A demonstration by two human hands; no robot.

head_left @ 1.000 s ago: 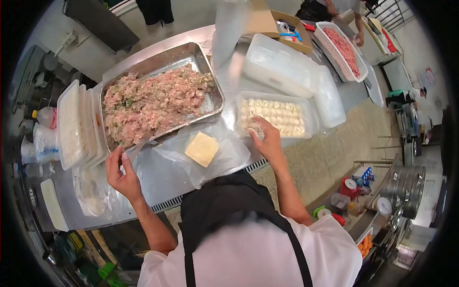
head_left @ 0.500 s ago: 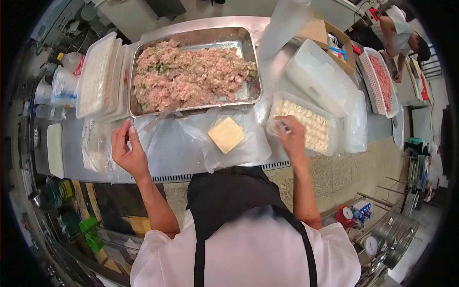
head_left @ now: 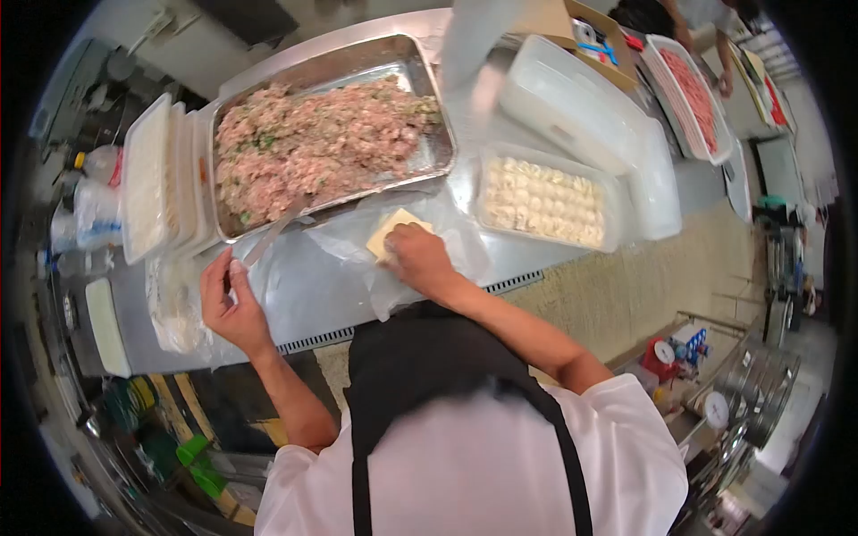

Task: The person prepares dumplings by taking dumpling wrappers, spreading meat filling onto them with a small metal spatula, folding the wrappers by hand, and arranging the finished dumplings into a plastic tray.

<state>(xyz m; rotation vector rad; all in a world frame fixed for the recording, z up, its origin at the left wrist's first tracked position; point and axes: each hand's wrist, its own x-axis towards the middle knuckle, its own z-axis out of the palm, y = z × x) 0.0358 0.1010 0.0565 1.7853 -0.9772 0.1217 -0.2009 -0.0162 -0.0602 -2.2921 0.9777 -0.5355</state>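
1. Head view: right hand went from the dumpling box to the yellow square stack by the near edge of the bench; work is there now.
2. Its grip touches the stack; left hand curls loosely. I can't tell if either holds anything.
3. Red bottle label: too small to read.

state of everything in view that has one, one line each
Left hand, partly curled
Right hand, fingers bent over wrappers
Wrappers, stacked, partly covered
Meat mix, ground, heaped
Tray, open, partly bare
Dumplings, in rows
Dumpling box, open
Cardboard box, open
Basket, open, holding meat
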